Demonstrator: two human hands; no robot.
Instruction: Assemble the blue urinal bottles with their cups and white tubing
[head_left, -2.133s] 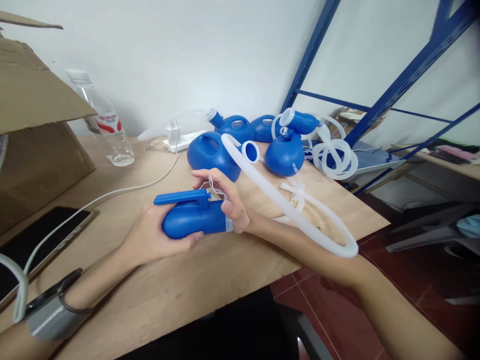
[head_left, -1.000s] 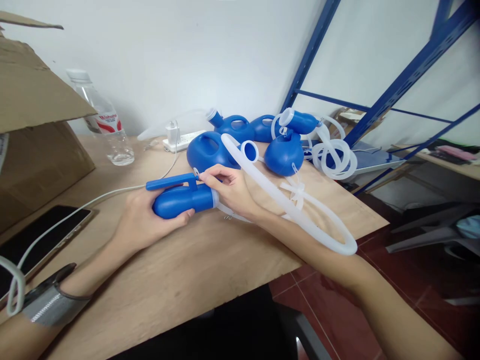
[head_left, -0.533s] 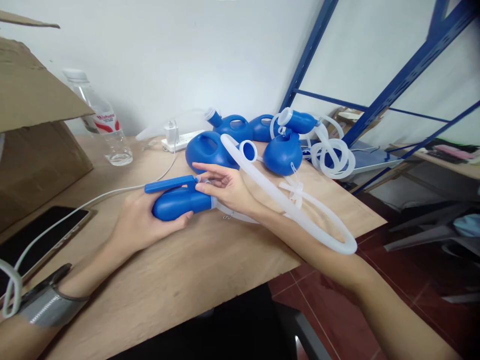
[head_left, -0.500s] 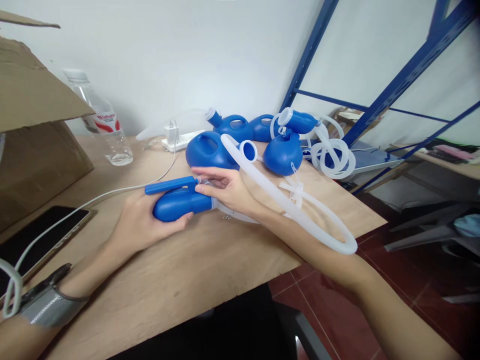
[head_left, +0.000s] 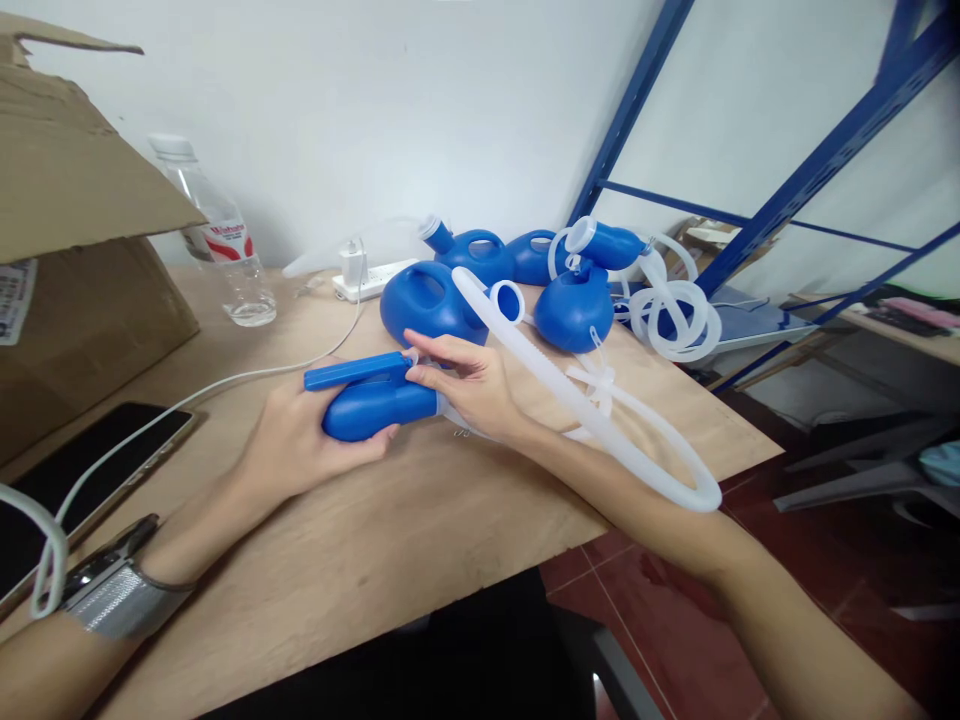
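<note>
My left hand [head_left: 300, 435] is wrapped round a blue plastic piece [head_left: 375, 405] that has a long flat handle, low over the wooden table. At the handle's right end, the thumb and forefinger of my right hand [head_left: 469, 385] pinch a small clear part, too small to name. Just behind my hands lies a blue jug [head_left: 420, 300] with a white-rimmed mouth. A thick white tube [head_left: 562, 390] loops from near it across my right forearm. Further right stands a round blue container [head_left: 574, 310], a blue funnel-like piece [head_left: 611, 245] resting above it.
A cardboard box [head_left: 90, 330] and a water bottle [head_left: 225, 250] stand at the left, near a black phone [head_left: 112, 470] and a white cable. A power strip [head_left: 375, 280] and more blue jugs [head_left: 476, 258] sit by the wall. Coiled tubing [head_left: 679, 320] hangs near the blue rack.
The whole view has shifted slightly, so most things appear a little further right. Both hands keep their hold, with the blue piece in nearly the same pose.
</note>
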